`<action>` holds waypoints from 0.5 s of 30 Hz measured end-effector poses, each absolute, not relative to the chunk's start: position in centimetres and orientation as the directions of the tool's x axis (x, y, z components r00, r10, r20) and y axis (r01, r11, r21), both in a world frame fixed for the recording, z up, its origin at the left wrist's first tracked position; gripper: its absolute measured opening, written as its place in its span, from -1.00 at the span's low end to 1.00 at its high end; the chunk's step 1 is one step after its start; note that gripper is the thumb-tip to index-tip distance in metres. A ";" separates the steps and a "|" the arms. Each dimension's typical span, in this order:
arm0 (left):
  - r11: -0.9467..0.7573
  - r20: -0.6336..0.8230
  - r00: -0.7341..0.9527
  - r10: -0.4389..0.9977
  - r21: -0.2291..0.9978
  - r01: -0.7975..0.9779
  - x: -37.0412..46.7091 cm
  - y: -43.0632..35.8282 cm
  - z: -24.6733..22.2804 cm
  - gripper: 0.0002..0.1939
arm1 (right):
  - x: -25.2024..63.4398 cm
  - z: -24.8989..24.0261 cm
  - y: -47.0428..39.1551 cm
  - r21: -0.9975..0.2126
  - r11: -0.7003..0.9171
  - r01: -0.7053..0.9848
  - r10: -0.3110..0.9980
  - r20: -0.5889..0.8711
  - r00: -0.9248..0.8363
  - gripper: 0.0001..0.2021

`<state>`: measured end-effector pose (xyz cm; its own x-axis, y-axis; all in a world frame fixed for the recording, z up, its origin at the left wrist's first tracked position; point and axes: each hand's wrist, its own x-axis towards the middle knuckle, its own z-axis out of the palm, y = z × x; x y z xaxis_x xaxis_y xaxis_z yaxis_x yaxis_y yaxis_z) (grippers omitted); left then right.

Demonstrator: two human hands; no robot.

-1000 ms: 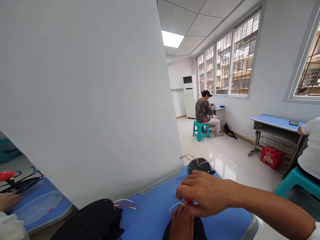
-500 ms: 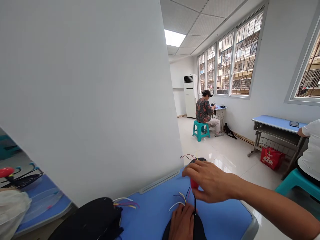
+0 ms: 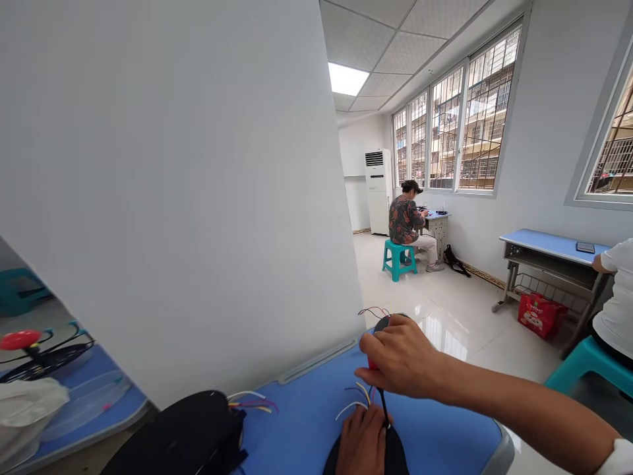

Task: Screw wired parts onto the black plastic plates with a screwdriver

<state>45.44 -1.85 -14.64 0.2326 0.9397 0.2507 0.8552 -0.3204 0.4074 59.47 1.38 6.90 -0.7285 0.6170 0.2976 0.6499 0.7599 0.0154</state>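
Black disc [image 3: 397, 456] is pressed by left hand [image 3: 363, 443], fingers together; screwdriver [image 3: 384, 404], clutched in right hand's [image 3: 403, 356] curled fingers, could slip through tilting.

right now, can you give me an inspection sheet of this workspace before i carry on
surface: blue tabletop beside a white partition; no spill seen
job's things: one black disc under the left hand, a second at left, a third partly hidden behind the right hand; red-handled tool upright, slightly tilted, tip at the near disc
clutter: clear plastic piece on the desk at lower left
hands: right grips the tool; left rests on the disc, fingertips beside its tip
cables: loose coloured wires at all three discs
surroundings: seated person by the windows, another at right edge
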 end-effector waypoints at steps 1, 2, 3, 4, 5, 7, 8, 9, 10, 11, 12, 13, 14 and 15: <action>-0.320 0.247 0.233 0.941 0.410 0.854 45.5 -1.9 -14.6 -0.56 | 59.5 6.9 1.3 0.021 0.745 0.667 0.629 0.311 -0.712 -0.81; -0.321 0.249 0.235 0.940 0.405 0.856 45.5 -1.9 -14.6 -0.56 | 59.6 7.0 1.3 0.013 0.755 0.655 0.618 0.320 -0.718 -0.83; -0.323 0.254 0.236 0.938 0.393 0.861 45.5 -1.9 -14.6 -0.55 | 59.7 7.1 1.2 -0.007 0.787 0.617 0.586 0.322 -0.744 -0.85; -0.324 0.261 0.236 0.936 0.379 0.867 45.5 -1.9 -14.7 -0.55 | 59.8 7.1 1.2 -0.037 0.831 0.556 0.537 0.320 -0.781 -0.83; -0.325 0.267 0.235 0.934 0.367 0.872 45.4 -1.8 -14.8 -0.55 | 59.9 7.1 1.1 -0.067 0.871 0.488 0.482 0.320 -0.816 -0.78; -0.320 0.273 0.230 0.934 0.360 0.876 45.4 -1.8 -15.0 -0.56 | 59.9 6.9 1.2 -0.070 0.901 0.428 0.426 0.332 -0.842 -0.78; -0.316 0.268 0.226 0.936 0.365 0.876 45.3 -1.8 -15.1 -0.57 | 59.8 6.6 1.2 -0.045 0.890 0.454 0.441 0.341 -0.830 -0.83; -0.314 0.264 0.225 0.938 0.371 0.874 45.3 -1.7 -15.2 -0.57 | 59.7 6.4 1.2 -0.008 0.861 0.509 0.479 0.353 -0.804 -0.86; -0.318 0.260 0.230 0.938 0.375 0.871 45.3 -1.7 -15.2 -0.57 | 59.7 6.3 1.2 0.027 0.825 0.565 0.517 0.366 -0.774 -0.84; -0.323 0.257 0.237 0.937 0.379 0.867 45.3 -1.7 -15.3 -0.56 | 59.7 6.2 1.1 0.043 0.800 0.599 0.542 0.378 -0.751 -0.81; -0.327 0.254 0.242 0.937 0.382 0.865 45.3 -1.7 -15.3 -0.57 | 59.7 6.3 1.0 0.032 0.800 0.599 0.543 0.386 -0.746 -0.82; -0.326 0.252 0.242 0.937 0.383 0.865 45.3 -1.7 -15.4 -0.57 | 59.8 6.4 0.9 0.004 0.825 0.565 0.519 0.391 -0.760 -0.83; -0.321 0.253 0.236 0.938 0.380 0.868 45.3 -1.6 -15.4 -0.56 | 60.0 6.5 0.8 -0.028 0.860 0.510 0.479 0.392 -0.785 -0.81; -0.312 0.255 0.226 0.940 0.376 0.873 45.3 -1.6 -15.4 -0.56 | 60.1 6.6 0.7 -0.057 0.892 0.449 0.434 0.389 -0.812 -0.75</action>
